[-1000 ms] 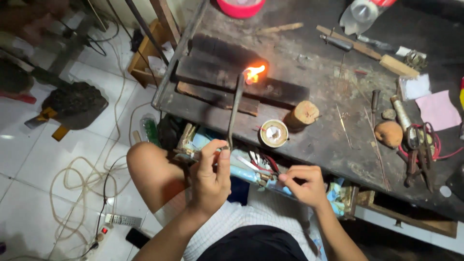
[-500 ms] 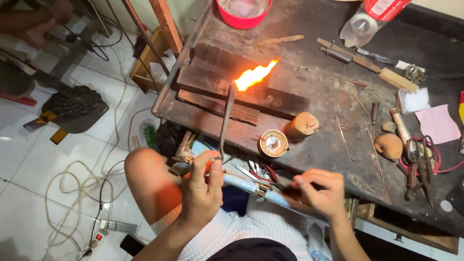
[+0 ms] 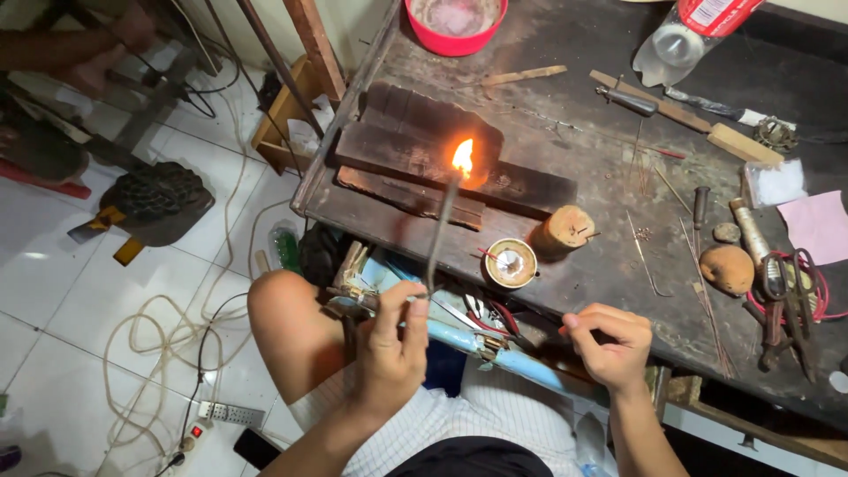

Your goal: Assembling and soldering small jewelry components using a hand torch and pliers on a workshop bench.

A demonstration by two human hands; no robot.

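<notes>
Charred wood blocks (image 3: 424, 155) are lying stacked at the bench's (image 3: 565, 53) left end, close to its front edge, with a flame (image 3: 462, 157) burning over them.

- Left hand (image 3: 389, 344): fingers are closing around the torch (image 3: 439, 231) at its lower end, just off the bench's front edge, above the person's bare knee (image 3: 283, 309). The thin tube is slanting up and across the edge, its tip meeting the flame.
- Right hand (image 3: 609, 340): curling into a loose fist at the front edge, well apart from the left. A dark, slim tool seems to be passing through it; what it is cannot be told.
- Between the hands: a pale blue tube (image 3: 477, 346) and small tools are crowding the ledge below the bench.
- Near the front edge: a round tin (image 3: 511, 262) and a wooden stump (image 3: 565, 230) are standing just beside each other, right of the blocks.
- Right end: scissors (image 3: 799, 291), wires and a brown lump (image 3: 729, 268) are filling the surface.
- Back edge: a red bowl (image 3: 455, 22) is sitting.
- Open room: bare bench is showing between the blocks and the bowl; white floor tiles (image 3: 53, 291) to the left are carrying cables (image 3: 168, 336).
</notes>
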